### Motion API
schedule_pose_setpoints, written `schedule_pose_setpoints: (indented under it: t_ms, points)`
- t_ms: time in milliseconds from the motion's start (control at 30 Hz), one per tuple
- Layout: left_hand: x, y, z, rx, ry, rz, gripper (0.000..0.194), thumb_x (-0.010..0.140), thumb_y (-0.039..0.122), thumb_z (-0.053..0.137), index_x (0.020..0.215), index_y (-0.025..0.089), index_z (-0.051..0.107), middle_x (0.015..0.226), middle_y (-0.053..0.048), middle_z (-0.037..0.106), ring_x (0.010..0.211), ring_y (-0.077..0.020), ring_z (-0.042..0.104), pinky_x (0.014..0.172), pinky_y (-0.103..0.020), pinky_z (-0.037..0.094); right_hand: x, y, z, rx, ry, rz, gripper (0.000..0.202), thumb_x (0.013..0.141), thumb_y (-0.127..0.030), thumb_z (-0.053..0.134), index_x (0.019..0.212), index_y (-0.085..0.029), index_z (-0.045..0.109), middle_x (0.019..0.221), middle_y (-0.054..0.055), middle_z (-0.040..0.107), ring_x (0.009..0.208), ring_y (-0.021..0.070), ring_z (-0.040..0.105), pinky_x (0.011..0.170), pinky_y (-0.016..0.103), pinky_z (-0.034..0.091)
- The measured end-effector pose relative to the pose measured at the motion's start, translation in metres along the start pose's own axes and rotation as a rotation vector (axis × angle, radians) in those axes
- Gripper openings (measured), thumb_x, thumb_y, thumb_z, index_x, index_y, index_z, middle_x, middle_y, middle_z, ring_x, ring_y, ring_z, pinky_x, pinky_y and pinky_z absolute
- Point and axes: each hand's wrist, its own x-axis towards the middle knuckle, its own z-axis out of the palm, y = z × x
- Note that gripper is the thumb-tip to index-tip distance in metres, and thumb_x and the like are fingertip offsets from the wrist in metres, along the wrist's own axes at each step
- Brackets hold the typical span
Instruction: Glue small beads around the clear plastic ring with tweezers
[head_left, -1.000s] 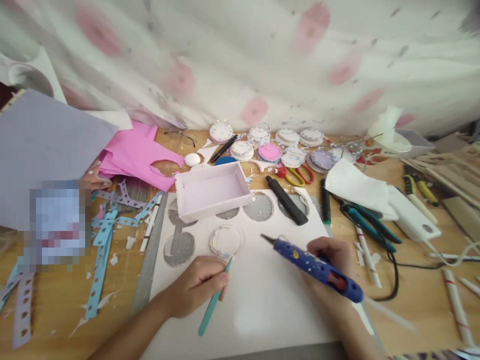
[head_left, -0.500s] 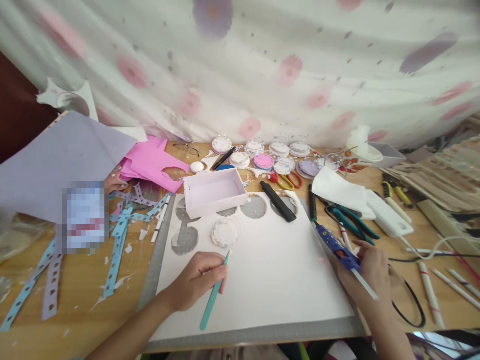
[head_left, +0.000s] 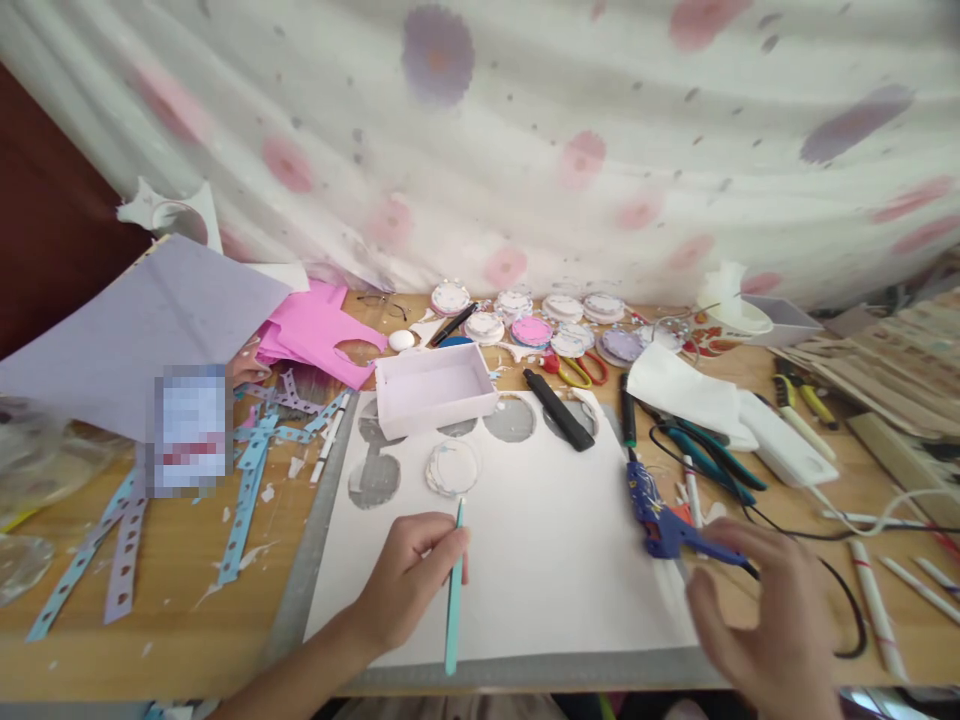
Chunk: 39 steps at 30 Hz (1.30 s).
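Pinched in my left hand (head_left: pixel 416 575) are teal tweezers (head_left: pixel 454 610), their tip up beside a small round disc with a beaded rim (head_left: pixel 452 468). The disc lies on a white sheet (head_left: pixel 555 560) with round holes cut in it. My right hand (head_left: pixel 772 610) has its fingers apart and holds nothing. Just left of it, the blue glue gun (head_left: pixel 656 515) rests at the sheet's right edge.
A pale open box (head_left: pixel 436 388) and a black tool (head_left: pixel 558 410) lie on the sheet's far part. Decorated discs (head_left: pixel 532 331) sit behind. Teal pliers (head_left: pixel 709 460) lie right; punched strips (head_left: pixel 240 515) and a blurred-out screen (head_left: pixel 191 430) are left.
My right hand has let go of the glue gun and moved back toward me. The gun now lies on its side. The tweezers stand more upright in my left hand.
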Motion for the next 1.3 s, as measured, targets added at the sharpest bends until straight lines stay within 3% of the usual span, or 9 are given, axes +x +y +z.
schedule_pose_setpoints:
  t_ms: [100, 200, 367, 533, 633, 767, 867, 1000, 1300]
  points:
    - [0.007, 0.007, 0.014, -0.051, 0.078, -0.061, 0.044, 0.087, 0.042, 0.047, 0.054, 0.016, 0.058, 0.054, -0.001, 0.050, 0.055, -0.0135, 0.047, 0.057, -0.026, 0.036, 0.013, -0.062, 0.019, 0.271, -0.135, -0.186, 0.029, 0.076, -0.008, 0.060, 0.098, -0.021, 0.047, 0.084, 0.006, 0.058, 0.076, 0.0228, 0.056, 0.072, 0.040, 0.044]
    - [0.012, 0.011, 0.025, -0.004, 0.129, -0.046, 0.043, 0.087, 0.040, 0.047, 0.052, 0.017, 0.054, 0.051, 0.001, 0.047, 0.054, -0.0132, 0.047, 0.058, -0.026, 0.036, 0.025, -0.101, 0.051, 0.339, -0.196, -0.385, 0.022, 0.078, -0.013, 0.058, 0.092, -0.021, 0.045, 0.078, 0.003, 0.058, 0.067, 0.0193, 0.050, 0.069, 0.038, 0.043]
    - [0.016, 0.003, 0.027, 0.212, 0.211, 0.087, 0.045, 0.087, 0.035, 0.048, 0.048, 0.020, 0.031, 0.049, 0.003, 0.036, 0.052, -0.0119, 0.040, 0.054, -0.027, 0.030, 0.043, -0.115, 0.090, 0.381, -0.091, -0.558, 0.020, 0.079, -0.008, 0.050, 0.086, -0.024, 0.041, 0.061, -0.002, 0.046, 0.056, 0.0187, 0.037, 0.053, 0.031, 0.031]
    - [0.019, -0.003, 0.022, 0.297, 0.209, 0.124, 0.045, 0.092, 0.031, 0.045, 0.050, 0.019, 0.033, 0.050, 0.002, 0.039, 0.051, -0.0113, 0.042, 0.053, -0.026, 0.031, 0.049, -0.110, 0.103, 0.453, -0.089, -0.612, 0.027, 0.078, -0.001, 0.045, 0.080, -0.026, 0.036, 0.060, -0.004, 0.038, 0.055, 0.0183, 0.031, 0.052, 0.031, 0.028]
    - [0.021, -0.003, 0.012, 0.404, 0.131, 0.317, 0.042, 0.095, 0.023, 0.039, 0.053, 0.018, 0.044, 0.052, 0.001, 0.047, 0.053, -0.0117, 0.047, 0.055, -0.026, 0.034, 0.046, -0.104, 0.105, 0.611, -0.121, -0.505, 0.033, 0.075, 0.003, 0.045, 0.080, -0.027, 0.030, 0.061, -0.005, 0.030, 0.054, 0.0170, 0.028, 0.051, 0.030, 0.025]
    - [0.024, -0.010, -0.014, 0.698, 0.088, 0.787, 0.033, 0.087, 0.011, 0.044, 0.055, 0.018, 0.048, 0.053, -0.002, 0.050, 0.054, -0.0147, 0.045, 0.056, -0.031, 0.034, 0.043, -0.096, 0.106, 0.928, -0.125, -0.148, 0.036, 0.077, 0.003, 0.044, 0.083, -0.027, 0.025, 0.063, -0.007, 0.025, 0.053, 0.0144, 0.029, 0.051, 0.029, 0.021]
    - [0.026, -0.021, -0.031, 0.825, 0.028, 0.963, 0.022, 0.081, 0.006, 0.047, 0.066, 0.018, 0.057, 0.056, -0.002, 0.057, 0.056, -0.0157, 0.048, 0.063, -0.033, 0.043, 0.043, -0.095, 0.108, 1.074, -0.115, 0.061, 0.031, 0.082, -0.001, 0.042, 0.084, -0.026, 0.024, 0.064, -0.007, 0.025, 0.052, 0.0128, 0.030, 0.049, 0.027, 0.021]
    - [0.027, -0.029, -0.038, 0.838, 0.066, 1.012, 0.018, 0.077, 0.006, 0.050, 0.082, 0.017, 0.063, 0.065, -0.003, 0.067, 0.063, -0.0168, 0.056, 0.075, -0.036, 0.052, 0.043, -0.095, 0.111, 1.097, -0.240, 0.131, 0.029, 0.084, -0.003, 0.042, 0.084, -0.026, 0.023, 0.066, -0.007, 0.027, 0.054, 0.0126, 0.030, 0.050, 0.026, 0.024]
    - [0.031, -0.030, -0.042, 0.869, 0.121, 0.938, 0.031, 0.073, 0.013, 0.050, 0.098, 0.012, 0.068, 0.104, -0.013, 0.076, 0.098, -0.0239, 0.068, 0.089, -0.038, 0.055, 0.044, -0.099, 0.114, 1.068, -0.466, 0.177, 0.029, 0.084, -0.003, 0.043, 0.087, -0.026, 0.024, 0.071, -0.005, 0.035, 0.060, 0.0134, 0.036, 0.053, 0.026, 0.030]
